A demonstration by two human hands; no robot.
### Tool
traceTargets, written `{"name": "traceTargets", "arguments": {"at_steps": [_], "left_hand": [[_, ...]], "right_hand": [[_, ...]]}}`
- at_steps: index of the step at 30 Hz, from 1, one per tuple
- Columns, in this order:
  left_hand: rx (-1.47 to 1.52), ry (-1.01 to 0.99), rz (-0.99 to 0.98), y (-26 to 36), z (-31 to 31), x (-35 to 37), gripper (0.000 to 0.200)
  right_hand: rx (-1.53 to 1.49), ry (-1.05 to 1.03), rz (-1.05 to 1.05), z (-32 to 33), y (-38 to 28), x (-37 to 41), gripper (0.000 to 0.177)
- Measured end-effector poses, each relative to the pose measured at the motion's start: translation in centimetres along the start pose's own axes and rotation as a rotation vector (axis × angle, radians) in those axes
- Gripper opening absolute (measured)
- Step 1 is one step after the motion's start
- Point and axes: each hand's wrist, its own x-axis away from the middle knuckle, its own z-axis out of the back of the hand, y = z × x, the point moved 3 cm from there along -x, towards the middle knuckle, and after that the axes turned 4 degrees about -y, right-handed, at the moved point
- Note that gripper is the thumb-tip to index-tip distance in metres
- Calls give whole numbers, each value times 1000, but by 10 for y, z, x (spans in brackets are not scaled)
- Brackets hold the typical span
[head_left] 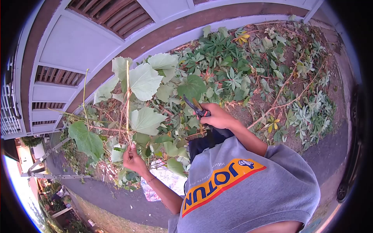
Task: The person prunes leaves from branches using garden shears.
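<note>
My left hand [134,158] pinches the lower end of a cut leafy vine stem [127,99], which stands up from my fingers with broad green leaves [144,81] around it. In my right hand [219,116] is a pair of pruning shears [199,110] with dark blades and red-and-black handles. The blades point up and left, apart from the stem. Between my hands and beyond them lies a thick heap of cut vines and leaves [233,58]. Whether the shears' blades are parted is hard to make out.
A pale wall with brown louvred vents [112,17] runs along the far side. On the left stands a metal ladder [58,176]. A pale patterned cloth or sack [163,180] lies under the leaves near my left forearm. Long bare branches [279,101] cross the ground at right.
</note>
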Motion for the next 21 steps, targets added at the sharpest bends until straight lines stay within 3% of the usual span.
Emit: {"name": "traceTargets", "arguments": {"at_steps": [5, 9, 12, 13, 15, 17, 21], "left_hand": [[227, 62, 100, 9, 15, -5, 20], [326, 124, 138, 0, 33, -7, 19], [369, 158, 115, -8, 42, -10, 17], [392, 187, 101, -11, 46, -12, 17], [420, 212, 97, -12, 52, -16, 17], [502, 228, 118, -14, 61, -22, 16], [529, 239, 81, -12, 76, -30, 15]], "right_hand": [[34, -6, 29, -7, -36, -39, 29], [83, -29, -70, -10, -44, -64, 37], [-823, -401, -200, -27, -42, -71, 47], [-821, -404, -200, -32, -42, -71, 47], [-1157, -510, -284, -51, -39, -68, 45], [-959, -389, -292, -68, -26, -72, 44], [-843, -392, -261, -79, -32, -72, 40]]}}
